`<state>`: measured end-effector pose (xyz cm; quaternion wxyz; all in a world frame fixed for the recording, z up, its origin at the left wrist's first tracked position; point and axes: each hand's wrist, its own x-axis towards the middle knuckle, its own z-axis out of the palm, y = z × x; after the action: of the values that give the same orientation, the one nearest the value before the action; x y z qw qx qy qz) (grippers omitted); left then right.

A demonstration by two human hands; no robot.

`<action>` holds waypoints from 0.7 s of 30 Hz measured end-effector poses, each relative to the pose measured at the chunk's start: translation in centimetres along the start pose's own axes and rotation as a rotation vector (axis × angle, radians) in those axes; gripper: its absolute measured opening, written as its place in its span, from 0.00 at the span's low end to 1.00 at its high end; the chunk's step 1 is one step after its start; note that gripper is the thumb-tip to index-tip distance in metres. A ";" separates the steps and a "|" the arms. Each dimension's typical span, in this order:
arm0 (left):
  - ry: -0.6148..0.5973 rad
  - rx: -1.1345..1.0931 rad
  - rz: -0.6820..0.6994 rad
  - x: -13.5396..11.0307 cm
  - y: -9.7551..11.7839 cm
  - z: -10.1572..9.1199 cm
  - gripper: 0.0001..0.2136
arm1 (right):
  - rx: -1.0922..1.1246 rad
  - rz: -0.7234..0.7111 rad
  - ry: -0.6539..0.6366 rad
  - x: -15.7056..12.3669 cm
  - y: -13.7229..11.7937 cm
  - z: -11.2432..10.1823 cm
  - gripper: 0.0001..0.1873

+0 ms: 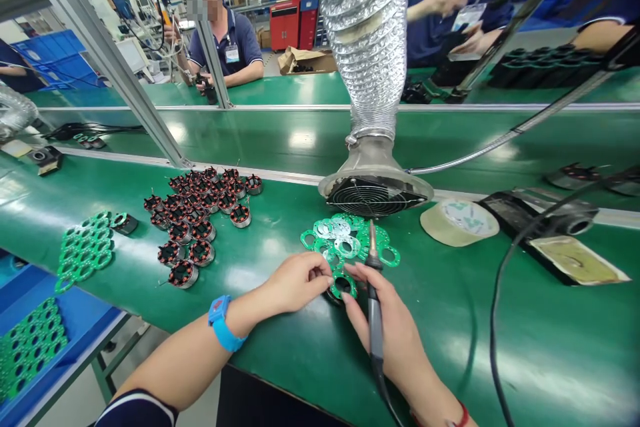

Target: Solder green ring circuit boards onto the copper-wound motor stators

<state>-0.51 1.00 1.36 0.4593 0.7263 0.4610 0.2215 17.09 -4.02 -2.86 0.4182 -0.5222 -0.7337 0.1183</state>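
Observation:
My right hand (pixel 393 317) holds a soldering iron (pixel 375 320) between its fingers, the tip pointing up and away from me. Its thumb and forefinger reach to the right side of a green ring-shaped circuit board (pixel 344 288), which appears to sit on a dark round stator on the table. My left hand (pixel 300 283), wearing a blue wrist strap (pixel 223 323), is closed at the board's left edge; what its fingertips pinch is hidden. Just beyond lies a loose pile of green and white ring boards (pixel 350 237).
Several copper-wound stators (pixel 193 207) stand to the left, beside a panel of green boards (pixel 87 247). A fume extractor hood (pixel 377 190) hangs low behind the pile. A tape roll (pixel 459 221), an iron stand with sponge (pixel 575 257) and a black cable (pixel 495 320) are at right.

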 end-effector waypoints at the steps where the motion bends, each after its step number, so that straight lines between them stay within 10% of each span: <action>1: -0.012 -0.040 -0.011 0.0 0.0 0.1 0.03 | -0.008 -0.037 -0.009 0.1 -0.3 0.0 0.22; 7: -0.053 -0.115 -0.037 0.1 0.0 0.5 0.04 | 0.002 -0.287 0.008 0.4 -1.3 -0.3 0.26; 21: 0.068 0.163 0.044 0.0 0.2 0.4 0.05 | 0.099 -0.099 0.141 0.0 -0.7 -1.2 0.20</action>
<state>-0.16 0.78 1.37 0.3776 0.7634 0.4766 0.2179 17.52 -4.62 -1.70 0.4996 -0.4710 -0.7205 0.0965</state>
